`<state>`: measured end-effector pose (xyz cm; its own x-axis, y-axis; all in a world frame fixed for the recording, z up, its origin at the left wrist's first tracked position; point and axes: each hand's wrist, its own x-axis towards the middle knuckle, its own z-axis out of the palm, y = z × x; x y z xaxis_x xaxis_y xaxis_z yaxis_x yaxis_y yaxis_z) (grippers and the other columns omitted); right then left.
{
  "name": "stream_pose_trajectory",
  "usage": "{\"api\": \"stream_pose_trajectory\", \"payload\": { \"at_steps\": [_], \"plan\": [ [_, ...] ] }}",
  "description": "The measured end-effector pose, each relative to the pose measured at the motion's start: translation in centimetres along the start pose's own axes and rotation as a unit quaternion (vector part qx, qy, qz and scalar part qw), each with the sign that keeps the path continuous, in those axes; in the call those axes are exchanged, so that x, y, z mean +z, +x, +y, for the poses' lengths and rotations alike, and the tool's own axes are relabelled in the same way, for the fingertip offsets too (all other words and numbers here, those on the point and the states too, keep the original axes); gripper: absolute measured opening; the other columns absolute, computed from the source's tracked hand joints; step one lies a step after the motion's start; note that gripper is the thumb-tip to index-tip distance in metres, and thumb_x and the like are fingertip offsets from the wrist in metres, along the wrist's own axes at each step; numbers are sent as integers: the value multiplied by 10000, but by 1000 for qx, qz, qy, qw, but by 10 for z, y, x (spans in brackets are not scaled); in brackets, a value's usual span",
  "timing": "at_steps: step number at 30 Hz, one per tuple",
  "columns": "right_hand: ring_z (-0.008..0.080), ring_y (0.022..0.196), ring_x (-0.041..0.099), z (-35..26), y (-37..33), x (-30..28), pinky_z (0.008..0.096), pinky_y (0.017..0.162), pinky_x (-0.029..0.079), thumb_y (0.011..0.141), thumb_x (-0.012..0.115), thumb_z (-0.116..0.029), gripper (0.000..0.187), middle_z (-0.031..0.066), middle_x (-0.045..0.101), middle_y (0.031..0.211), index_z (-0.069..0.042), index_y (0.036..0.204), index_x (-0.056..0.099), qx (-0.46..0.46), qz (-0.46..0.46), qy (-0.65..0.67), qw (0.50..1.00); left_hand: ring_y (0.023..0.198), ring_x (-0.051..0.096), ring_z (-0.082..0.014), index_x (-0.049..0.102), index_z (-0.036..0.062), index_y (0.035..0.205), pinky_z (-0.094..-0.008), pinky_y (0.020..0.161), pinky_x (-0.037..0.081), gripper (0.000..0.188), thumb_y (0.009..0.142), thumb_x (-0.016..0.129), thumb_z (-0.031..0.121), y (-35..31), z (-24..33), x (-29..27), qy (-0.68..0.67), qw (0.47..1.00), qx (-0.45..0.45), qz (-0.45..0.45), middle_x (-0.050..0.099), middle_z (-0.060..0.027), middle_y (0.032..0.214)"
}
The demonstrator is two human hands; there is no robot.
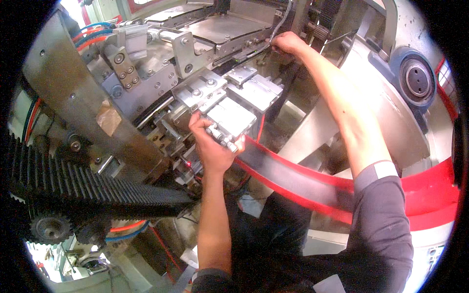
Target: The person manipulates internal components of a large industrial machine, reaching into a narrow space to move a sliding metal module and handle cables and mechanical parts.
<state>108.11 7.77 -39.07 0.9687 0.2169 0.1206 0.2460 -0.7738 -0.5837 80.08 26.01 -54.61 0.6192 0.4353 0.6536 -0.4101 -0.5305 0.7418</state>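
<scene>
A block (230, 115) lies ahead of the left hand (212, 149), touching it. The right hand (289, 44) is farther ahead, beside a cable (282, 24); well to its right sits a bearing (417, 80). Leftward of the left hand runs a rack (97, 185) beside 2 gears (51, 228); rightward, a band (293, 178).

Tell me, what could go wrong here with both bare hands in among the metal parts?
The left hand grips the edge of the silver rectangular metal block and might be pinched if that shifted. The right hand is close to the thin grey cable and could snag it. The long black toothed rack ends near the left forearm and might scrape it if it moved.
</scene>
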Motion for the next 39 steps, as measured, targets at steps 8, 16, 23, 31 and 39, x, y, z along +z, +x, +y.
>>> {"api": "stream_pose_trajectory", "payload": {
  "at_steps": [8,16,23,31,39],
  "plan": [
    [251,848,632,-24,13,-30,382,764,494,775,673,-340,367,153,676,951,-74,1028,674,-188,-99,-235,949,1142,428,-303,299,69,1123,-380,997,345,813,500,815,145,-2,-2,-1,0,1000,1,-9,340,-179,1277],
    [309,797,660,-57,-2,-18,427,731,528,727,671,-433,372,128,684,840,-66,786,691,-330,2,-482,812,1210,353,-352,290,48,1152,-435,1051,263,727,594,706,257,5,-14,-17,-2,999,51,1,309,-210,1296],
    [236,885,637,7,-8,-15,389,835,450,701,684,-339,219,54,690,856,-141,790,713,-251,172,-440,845,1190,377,-383,308,48,1097,-451,1022,301,699,601,718,320,-5,1,16,-12,999,35,-14,310,-237,1279],
    [301,818,672,9,-4,14,425,708,539,735,594,-215,202,132,689,864,-80,835,707,-147,108,-328,927,1196,370,-379,313,32,1093,-453,1012,303,703,634,733,361,-4,-6,7,-13,999,37,-18,307,-241,1284],
    [296,821,683,10,-11,6,414,685,546,774,562,-158,181,126,697,892,-85,827,718,-147,105,-391,903,1176,404,-382,313,64,1095,-451,992,332,760,589,790,371,-2,-5,14,-42,999,12,-21,307,-238,1290]
  ]
}}
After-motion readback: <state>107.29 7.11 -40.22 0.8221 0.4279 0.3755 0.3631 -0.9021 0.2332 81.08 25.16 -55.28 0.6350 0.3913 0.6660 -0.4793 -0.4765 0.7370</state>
